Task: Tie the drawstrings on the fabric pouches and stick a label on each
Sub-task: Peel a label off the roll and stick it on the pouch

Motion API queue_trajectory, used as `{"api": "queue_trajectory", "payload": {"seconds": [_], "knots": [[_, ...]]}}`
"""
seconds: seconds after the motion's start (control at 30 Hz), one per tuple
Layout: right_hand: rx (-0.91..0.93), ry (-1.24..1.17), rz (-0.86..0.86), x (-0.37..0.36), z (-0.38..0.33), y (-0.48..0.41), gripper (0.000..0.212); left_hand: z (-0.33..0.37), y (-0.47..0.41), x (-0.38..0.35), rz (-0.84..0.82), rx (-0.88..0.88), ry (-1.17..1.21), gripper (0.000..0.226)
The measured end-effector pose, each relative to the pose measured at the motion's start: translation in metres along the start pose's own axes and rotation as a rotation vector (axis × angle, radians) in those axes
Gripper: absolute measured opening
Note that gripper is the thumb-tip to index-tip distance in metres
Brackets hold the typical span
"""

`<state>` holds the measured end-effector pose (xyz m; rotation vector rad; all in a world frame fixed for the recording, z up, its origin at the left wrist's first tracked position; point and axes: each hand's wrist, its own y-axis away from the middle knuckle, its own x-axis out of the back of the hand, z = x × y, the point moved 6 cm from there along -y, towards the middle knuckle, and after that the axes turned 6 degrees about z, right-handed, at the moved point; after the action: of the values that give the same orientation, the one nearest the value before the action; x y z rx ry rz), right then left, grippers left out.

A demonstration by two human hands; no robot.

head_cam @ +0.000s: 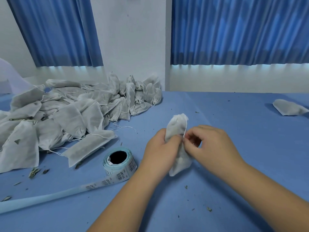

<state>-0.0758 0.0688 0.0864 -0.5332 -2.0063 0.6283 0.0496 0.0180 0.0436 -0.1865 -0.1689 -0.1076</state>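
One pouch [177,126] sits between my hands near the middle of the table [242,173], its gathered mouth pointing toward the far edge. My left hand [158,153] grips its body from the left, while my right hand [210,144] pinches the drawstring [186,129] between thumb and fingertips. The label roll [119,162] lies just left of my left hand, its strip trailing toward the left edge; the heap of pouches [66,111] fills the far left corner, and a lone pouch [289,108] lies by the right edge.
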Motion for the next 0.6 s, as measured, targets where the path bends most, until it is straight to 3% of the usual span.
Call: {"api": "queue_trajectory", "payload": {"seconds": [0.13,0.33,0.6], "knots": [[0.100,0.000,-0.021,-0.0019,-0.0032,0.0015,0.017,0.0003,0.0034,-0.0041,-0.073,0.083,0.132,0.022],[0.100,-0.336,-0.028,0.0009,-0.0068,0.0022,0.029,0.0023,0.0060,-0.0008,-0.127,0.179,0.400,0.042],[0.101,-0.432,-0.077,0.0004,-0.0090,0.0051,0.028,-0.0047,0.0039,0.0033,-0.120,0.220,0.490,0.033]]}}
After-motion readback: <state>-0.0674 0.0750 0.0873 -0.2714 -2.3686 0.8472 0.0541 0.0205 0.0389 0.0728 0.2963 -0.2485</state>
